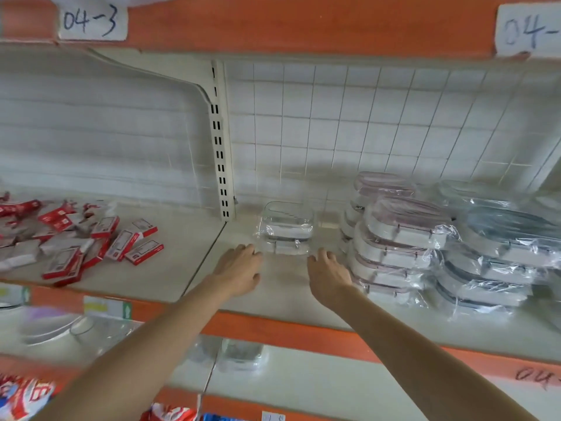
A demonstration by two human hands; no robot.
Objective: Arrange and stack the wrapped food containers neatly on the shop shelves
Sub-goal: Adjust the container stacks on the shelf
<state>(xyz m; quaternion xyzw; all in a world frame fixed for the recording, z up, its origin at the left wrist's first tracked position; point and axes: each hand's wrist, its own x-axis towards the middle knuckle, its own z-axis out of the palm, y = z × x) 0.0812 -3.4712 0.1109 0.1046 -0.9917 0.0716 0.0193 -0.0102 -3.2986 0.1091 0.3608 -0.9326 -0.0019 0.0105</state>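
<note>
Two clear plastic-wrapped food containers sit stacked mid-shelf on the cream shelf, bare room in front. Left hand and right hand flank them, fingers spread, fingertips just short of the wrap.

Your two arms come in bare from the bottom edge, no sleeves showing anywhere up to the frame border. Your left hand has no glove, ring, watch or band visible; same for your right hand. Wrists bare on both sides. Fingers uncovered, nails too blurred to tell anything about. Forearms plain, no markings, tattoos or straps visible. Nothing else of your body or clothing is in view.
</note>
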